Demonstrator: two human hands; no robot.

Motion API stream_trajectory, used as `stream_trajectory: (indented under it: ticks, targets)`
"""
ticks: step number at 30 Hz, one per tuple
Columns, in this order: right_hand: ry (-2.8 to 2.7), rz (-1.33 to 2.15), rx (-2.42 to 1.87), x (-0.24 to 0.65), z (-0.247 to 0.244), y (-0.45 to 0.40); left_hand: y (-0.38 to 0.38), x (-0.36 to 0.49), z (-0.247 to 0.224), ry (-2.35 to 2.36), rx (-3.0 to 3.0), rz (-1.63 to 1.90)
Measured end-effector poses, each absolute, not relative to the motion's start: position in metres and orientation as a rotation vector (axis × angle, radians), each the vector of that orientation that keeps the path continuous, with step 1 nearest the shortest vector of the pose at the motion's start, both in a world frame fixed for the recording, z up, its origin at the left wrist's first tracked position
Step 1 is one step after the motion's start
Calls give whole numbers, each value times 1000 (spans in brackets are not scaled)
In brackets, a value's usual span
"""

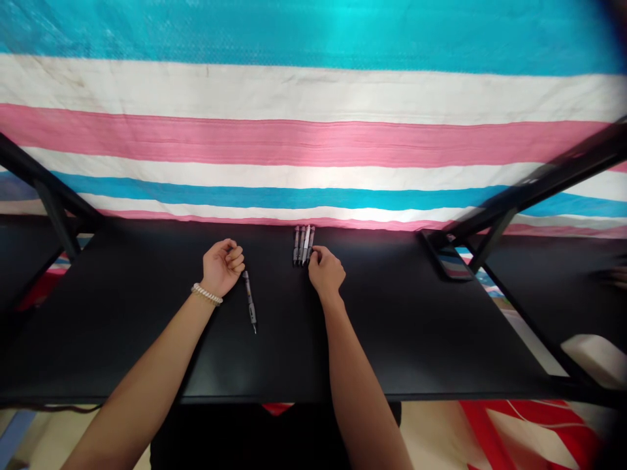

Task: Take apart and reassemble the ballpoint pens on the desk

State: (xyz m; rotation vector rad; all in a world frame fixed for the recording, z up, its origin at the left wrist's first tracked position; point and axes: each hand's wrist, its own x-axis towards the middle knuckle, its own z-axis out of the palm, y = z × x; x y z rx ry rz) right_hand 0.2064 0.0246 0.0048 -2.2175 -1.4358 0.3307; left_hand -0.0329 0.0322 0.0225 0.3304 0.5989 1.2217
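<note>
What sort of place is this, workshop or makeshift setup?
Probably a makeshift indoor work station, not a proper workshop: a plain black desk with a metal frame, a striped tarp hung behind it as a backdrop, and a few pens laid out on the desk.

Our black table (392, 339) is carrying bunched pens (304, 245) beside our right fingers (316, 256), one pen (249, 300) beside our left fingers (236, 256), and a phone (448, 258) well right of both.

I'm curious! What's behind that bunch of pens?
Behind the pens lies black tabletop, then a striped blue, white and pink sheet. The tabletop beneath them is covered.
</note>
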Motion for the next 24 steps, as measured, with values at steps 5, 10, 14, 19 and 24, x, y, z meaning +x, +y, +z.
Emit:
stream_trajectory:
  ticks: [5,10,14,19,24]
  targets:
    - [-1435,333,-2218,206,4,25,33,-33,21,595,347,1220]
    - [-1348,288,-2123,208,1,26,34,-32,21,609,338,1226]
    - [-1481,169,-1800,199,5,10,34,-33,19,613,311,1251]
    - [-2215,459,-1184,165,18,-30,36,-37,16,612,293,1305]
    - [-2528,686,-1003,141,18,-49,39,-42,15,634,286,1351]
